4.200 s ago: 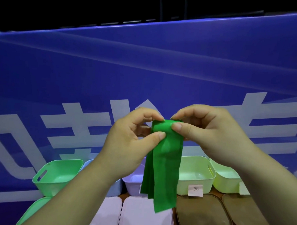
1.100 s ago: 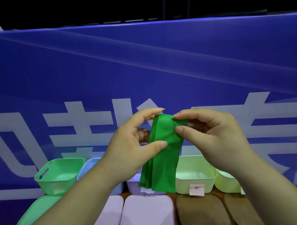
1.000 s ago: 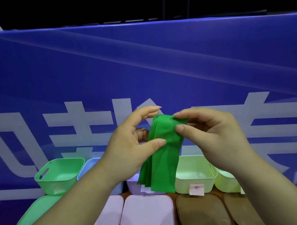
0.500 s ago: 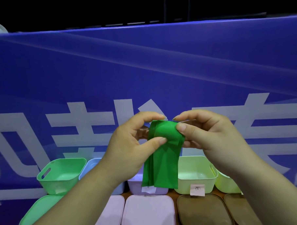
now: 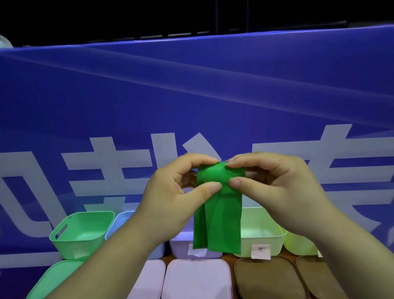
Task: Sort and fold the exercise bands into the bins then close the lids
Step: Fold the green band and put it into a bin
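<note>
Both hands, left hand and right hand, pinch the top of a folded green band, hanging long-axis vertical above the lavender bin. A paper label on the pale green bin is unreadable.

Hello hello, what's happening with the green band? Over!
Left hand and right hand both pinching green band at its top. Band folded, hanging above open bins. Lids off. Nothing in the way.

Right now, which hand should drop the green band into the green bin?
Probably the left hand: the green bin sits at the far left, on its side. Both hands pinch the green band.
</note>
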